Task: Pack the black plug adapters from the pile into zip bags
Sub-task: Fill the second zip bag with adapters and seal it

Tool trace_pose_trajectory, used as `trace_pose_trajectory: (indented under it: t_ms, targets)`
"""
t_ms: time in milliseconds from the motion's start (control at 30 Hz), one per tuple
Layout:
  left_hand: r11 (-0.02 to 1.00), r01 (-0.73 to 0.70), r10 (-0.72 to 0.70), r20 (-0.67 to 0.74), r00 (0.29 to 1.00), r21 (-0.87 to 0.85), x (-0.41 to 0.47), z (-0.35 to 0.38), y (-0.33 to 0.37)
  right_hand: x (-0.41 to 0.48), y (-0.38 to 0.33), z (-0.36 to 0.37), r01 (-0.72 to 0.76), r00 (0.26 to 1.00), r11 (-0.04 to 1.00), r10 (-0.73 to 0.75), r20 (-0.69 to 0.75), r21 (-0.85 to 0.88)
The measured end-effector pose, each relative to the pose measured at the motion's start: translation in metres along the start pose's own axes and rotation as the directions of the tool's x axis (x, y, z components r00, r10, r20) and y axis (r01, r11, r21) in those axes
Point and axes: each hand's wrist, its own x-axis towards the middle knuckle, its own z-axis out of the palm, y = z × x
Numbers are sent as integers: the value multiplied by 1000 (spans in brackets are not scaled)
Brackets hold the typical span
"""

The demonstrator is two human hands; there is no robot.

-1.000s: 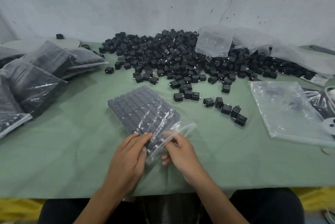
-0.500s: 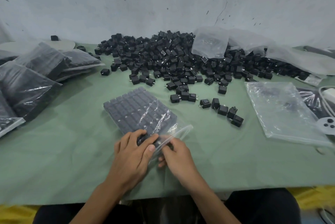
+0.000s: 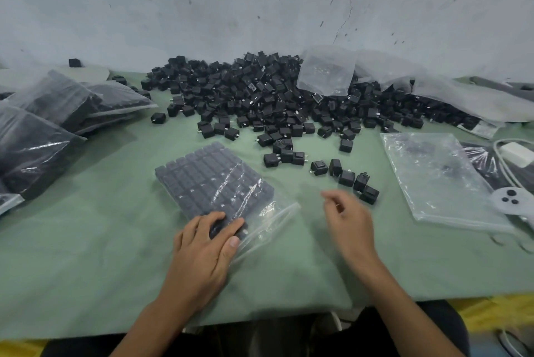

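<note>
The zip bag lies flat on the green table, with black plug adapters in rows inside. The left hand presses on its near end with flat fingers. The right hand (blurred) hovers beside the bag, fingers loosely curled and holding nothing. The pile lies behind.

One wide-angle camera rode on the person's head, facing forward and down over the green counter to the grey wall behind it. It sat near: the left hand and right hand filled the lower middle, forearms entering from the bottom edge.
</note>
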Motion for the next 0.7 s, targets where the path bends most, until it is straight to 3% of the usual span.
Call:
trace_pose_trajectory:
  t_ms: [100, 233, 400, 533, 633, 700]
  targets:
    - [1000, 5, -5, 3, 1000, -3, -1, -1, 1, 29, 24, -18, -5, 973, 960, -60, -223, -280]
    - [1000, 0, 0, 4, 1000, 2, -1, -2, 1, 38, 49, -22, -226, 971, 881, 173, -162, -416]
    - [1000, 7, -7, -5, 1000, 3, -1, -1, 2, 37, 50, -19, -191, 979, 876, 138, -150, -443]
    - [1000, 2, -2, -13, 1000, 7, -1, -3, 4, 33, 49, -18, -125, 990, 921, 93, -103, -370]
    - [1000, 0, 0, -21, 1000, 1, 0, -4, 6, 24, 34, -12, -103, 994, 990, 100, -31, -93]
    - [1000, -2, 2, -20, 1000, 3, 0, -4, 6, 13, 19, -3, -158, 987, 983, 157, 22, 98]
